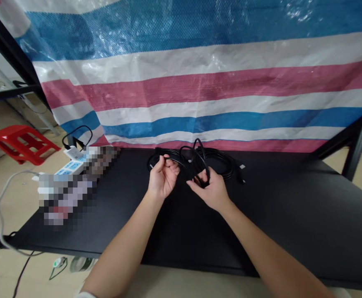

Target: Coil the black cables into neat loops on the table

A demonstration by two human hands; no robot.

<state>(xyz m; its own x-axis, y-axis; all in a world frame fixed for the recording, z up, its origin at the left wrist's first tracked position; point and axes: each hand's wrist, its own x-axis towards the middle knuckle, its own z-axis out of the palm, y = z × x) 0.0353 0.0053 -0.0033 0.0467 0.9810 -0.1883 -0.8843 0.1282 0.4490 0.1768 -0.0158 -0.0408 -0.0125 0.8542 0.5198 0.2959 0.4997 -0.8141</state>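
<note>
Black cable (202, 154) loops up between my two hands, above the black tabletop. My left hand (165, 176) pinches a length of it between thumb and fingers, palm turned up. Bunched strands lie in my right hand (210, 188), whose fingers curl round them. Behind the hands, a coiled black cable (227, 163) rests on the table, with white tags near its right end. Another black coil (156, 154) lies partly hidden behind my left hand. Where the held cable ends cannot be made out.
A white power strip (71, 167) with a plugged-in adapter (73, 153) lies along the black table's (293, 215) left edge, beside a blurred-out patch. A striped plastic sheet (199, 91) hangs behind. On the floor at left stands a red stool (24, 142).
</note>
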